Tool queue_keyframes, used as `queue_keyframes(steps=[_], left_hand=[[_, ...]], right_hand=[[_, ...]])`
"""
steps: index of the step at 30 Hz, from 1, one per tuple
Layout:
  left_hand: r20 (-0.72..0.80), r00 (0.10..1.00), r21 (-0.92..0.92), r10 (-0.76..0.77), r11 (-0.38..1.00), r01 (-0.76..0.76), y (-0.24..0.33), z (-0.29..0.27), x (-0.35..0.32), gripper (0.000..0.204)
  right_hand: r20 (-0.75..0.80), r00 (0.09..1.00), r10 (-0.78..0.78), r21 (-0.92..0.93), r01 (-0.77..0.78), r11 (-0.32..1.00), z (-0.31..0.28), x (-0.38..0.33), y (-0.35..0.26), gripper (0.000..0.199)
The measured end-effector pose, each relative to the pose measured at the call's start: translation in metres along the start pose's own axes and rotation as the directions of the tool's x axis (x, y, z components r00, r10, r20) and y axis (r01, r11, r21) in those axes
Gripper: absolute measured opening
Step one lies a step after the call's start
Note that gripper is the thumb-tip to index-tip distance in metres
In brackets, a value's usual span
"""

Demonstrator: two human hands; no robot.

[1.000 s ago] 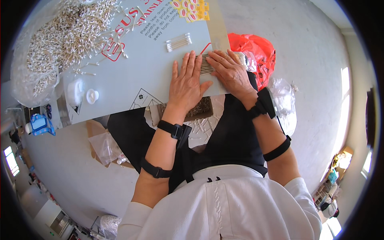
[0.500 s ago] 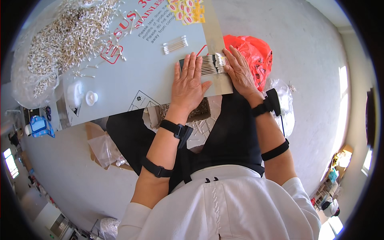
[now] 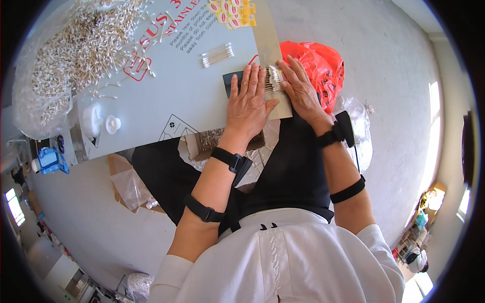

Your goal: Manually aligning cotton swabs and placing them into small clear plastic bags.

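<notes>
A row of cotton swabs (image 3: 273,79) lies side by side near the right edge of the table, with white tips showing between my two hands. My left hand (image 3: 248,103) lies flat, fingers stretched, across the swabs and hides much of the row. Beneath it, a dark panel (image 3: 230,83) shows at the fingers' left. My right hand (image 3: 304,96) rests at the row's right end, fingers extended and slightly spread; what lies under its fingertips is mostly hidden. Farther off, a small separate row of cotton swabs (image 3: 217,55) sits on the table.
A large heap of loose swabs (image 3: 81,55) spills from a clear bag at the far left. Yellow-and-white cards (image 3: 235,12) lie at the back of the grey table (image 3: 166,96). Nearer left are a white spool-like piece (image 3: 113,124) and a red bag (image 3: 323,65) beyond the right edge.
My left hand has slid to the right over the swabs, closer to my right hand, uncovering more of the dark panel. My right hand has barely moved.
</notes>
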State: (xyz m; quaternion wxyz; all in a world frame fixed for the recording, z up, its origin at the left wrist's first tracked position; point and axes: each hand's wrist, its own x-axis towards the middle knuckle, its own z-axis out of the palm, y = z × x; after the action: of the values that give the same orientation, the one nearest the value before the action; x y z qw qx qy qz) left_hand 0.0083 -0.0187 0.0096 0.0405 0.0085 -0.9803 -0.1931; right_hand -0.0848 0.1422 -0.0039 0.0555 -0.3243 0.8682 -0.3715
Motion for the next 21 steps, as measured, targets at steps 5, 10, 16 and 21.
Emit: queue_keyframes(steps=[5,10,16,21], left_hand=[[-0.172,0.984,-0.310,-0.056,0.951,0.000,-0.009,0.005,0.004,0.069],[-0.300,0.882,-0.830,-0.363,0.555,-0.054,-0.004,0.007,0.023,0.062],[-0.284,0.895,-0.871,-0.343,0.483,-0.091,0.006,0.009,0.030,0.064],[-0.247,0.905,-0.911,-0.347,0.403,-0.094,0.003,0.004,0.030,0.065]], right_hand=[[-0.164,0.978,0.127,0.153,-0.102,0.983,0.001,-0.003,0.001,0.046],[-0.215,0.861,0.461,0.822,-0.095,0.561,0.005,0.013,0.005,0.046],[-0.111,0.873,0.475,0.870,-0.146,0.472,0.021,0.012,0.011,0.035],[-0.072,0.872,0.484,0.898,-0.154,0.411,0.026,0.013,0.014,0.035]])
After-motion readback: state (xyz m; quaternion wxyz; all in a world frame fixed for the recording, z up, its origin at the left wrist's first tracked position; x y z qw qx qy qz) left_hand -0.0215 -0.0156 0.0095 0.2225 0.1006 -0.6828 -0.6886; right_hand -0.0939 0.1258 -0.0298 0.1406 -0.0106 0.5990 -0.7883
